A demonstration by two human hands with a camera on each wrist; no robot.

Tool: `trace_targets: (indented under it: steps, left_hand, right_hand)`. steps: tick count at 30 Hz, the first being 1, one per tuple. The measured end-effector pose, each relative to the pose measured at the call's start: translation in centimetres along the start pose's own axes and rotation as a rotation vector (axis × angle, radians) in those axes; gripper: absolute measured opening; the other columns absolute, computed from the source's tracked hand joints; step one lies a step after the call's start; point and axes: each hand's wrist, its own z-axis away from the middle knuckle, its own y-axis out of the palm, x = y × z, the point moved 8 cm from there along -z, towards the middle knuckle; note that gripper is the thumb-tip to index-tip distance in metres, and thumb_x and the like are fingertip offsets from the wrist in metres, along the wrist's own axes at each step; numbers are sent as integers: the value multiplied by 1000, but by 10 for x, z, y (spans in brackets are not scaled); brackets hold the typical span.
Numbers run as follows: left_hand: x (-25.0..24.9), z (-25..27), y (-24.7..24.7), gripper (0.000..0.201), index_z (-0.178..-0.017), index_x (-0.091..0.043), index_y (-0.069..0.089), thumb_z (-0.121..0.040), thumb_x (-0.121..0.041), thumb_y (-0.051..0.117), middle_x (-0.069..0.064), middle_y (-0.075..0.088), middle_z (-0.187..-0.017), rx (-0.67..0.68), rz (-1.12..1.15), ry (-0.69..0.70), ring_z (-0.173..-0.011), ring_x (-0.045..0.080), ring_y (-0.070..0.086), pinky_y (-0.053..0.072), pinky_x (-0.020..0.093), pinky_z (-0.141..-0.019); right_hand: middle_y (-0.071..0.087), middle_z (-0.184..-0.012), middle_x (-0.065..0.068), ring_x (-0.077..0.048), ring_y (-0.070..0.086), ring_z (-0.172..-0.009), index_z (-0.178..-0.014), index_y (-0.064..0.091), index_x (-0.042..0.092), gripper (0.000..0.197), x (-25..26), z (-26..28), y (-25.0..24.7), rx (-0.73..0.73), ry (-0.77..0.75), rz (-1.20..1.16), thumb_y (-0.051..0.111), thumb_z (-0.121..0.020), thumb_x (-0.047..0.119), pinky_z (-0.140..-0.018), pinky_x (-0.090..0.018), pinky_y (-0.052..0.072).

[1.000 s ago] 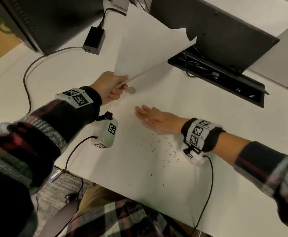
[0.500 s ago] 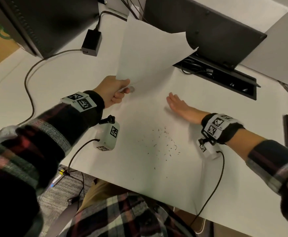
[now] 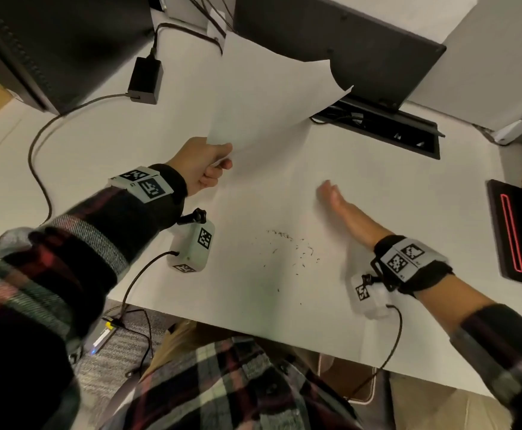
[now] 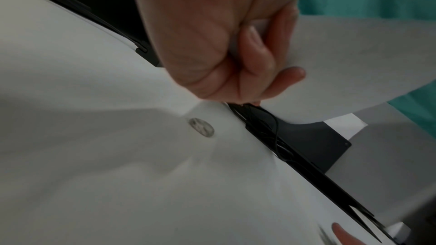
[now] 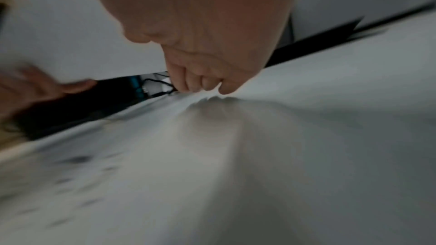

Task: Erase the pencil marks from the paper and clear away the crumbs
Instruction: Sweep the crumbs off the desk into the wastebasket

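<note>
At frame centre, your left hand (image 3: 202, 166) pinches the paper (image 3: 272, 97) up off the desk (image 3: 377, 187) to expose the crumbs (image 3: 287, 246) lower-centre, while your right hand (image 3: 343, 206), fingers flat and holding nothing, rests on the surface, probably to sweep them.

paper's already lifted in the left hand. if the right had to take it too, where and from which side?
The free lower-right edge of the paper, coming from the right with thumb above and fingers beneath. The sheet is off the desk, the left hand pinches its near corner, and the far right corner curls unsupported, so a second pinch there would probably steady it.
</note>
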Motion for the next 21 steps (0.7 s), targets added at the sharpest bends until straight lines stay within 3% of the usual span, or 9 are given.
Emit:
trace_targets:
  steps: [3,6,8,10,12,14,18,21]
  left_hand:
    - [1,0,7,18,-80,-13,48,-97,-17,46,-2,50,-50,13,-16,-6,-27,3,25,20,12,-29]
    - [2,-1,12,19,-78,-14,45,-97,-17,47,-1,50,-51,21,-41,-10,-27,3,25,20,12,-29]
    - [3,-1,16,18,-79,-14,45,-97,-17,46,-1,49,-53,32,-41,-12,-27,3,25,20,12,-29]
    - [4,-1,19,18,-79,-14,45,-97,-16,46,0,49,-54,43,-45,-15,-27,3,25,20,12,-29]
    - [4,-2,23,19,-79,-14,44,-97,-16,46,2,48,-58,54,-50,-15,-27,3,25,20,13,-29]
    - [5,-3,25,18,-80,-14,44,-97,-16,46,3,47,-60,67,-55,-17,-27,3,26,20,13,-28]
    - [5,-4,28,13,-85,-13,45,-97,-16,47,2,47,-60,86,-70,-18,-27,3,26,20,13,-28]
    - [6,-5,29,11,-87,-13,45,-97,-16,47,2,47,-58,93,-76,-18,-27,3,26,19,13,-29]
  right_hand:
    - [-21,-154,1,-14,-17,-142,-147,-12,16,63,-18,-8,-1,27,86,231,3,-96,49,-116,-33,-6]
    - [-24,-153,-5,-18,-19,-142,-146,-16,12,57,-5,-11,33,88,40,378,3,-99,41,-115,-36,-9]
    - [-20,-154,-4,-18,-17,-142,-146,-13,11,58,10,-5,62,162,6,403,3,-99,41,-118,-41,-8]
    - [-7,-157,0,-17,-8,-144,-149,-4,14,63,24,7,79,239,-36,251,-2,-93,45,-118,-38,-4]
    - [7,-156,8,-12,6,-144,-149,4,27,60,29,16,68,154,-55,-36,-3,-93,49,-117,-31,2]
    - [8,-155,10,-10,10,-142,-148,5,30,58,15,22,35,-49,-2,-172,-1,-94,52,-113,-32,6]
    - [-14,-156,2,-16,-9,-144,-148,-8,19,65,-38,39,-23,-348,221,-161,3,-95,54,-117,-38,-3]
    - [-21,-154,-5,-17,-17,-143,-147,-8,7,62,-74,50,-32,-367,383,-28,5,-99,44,-117,-38,-8]
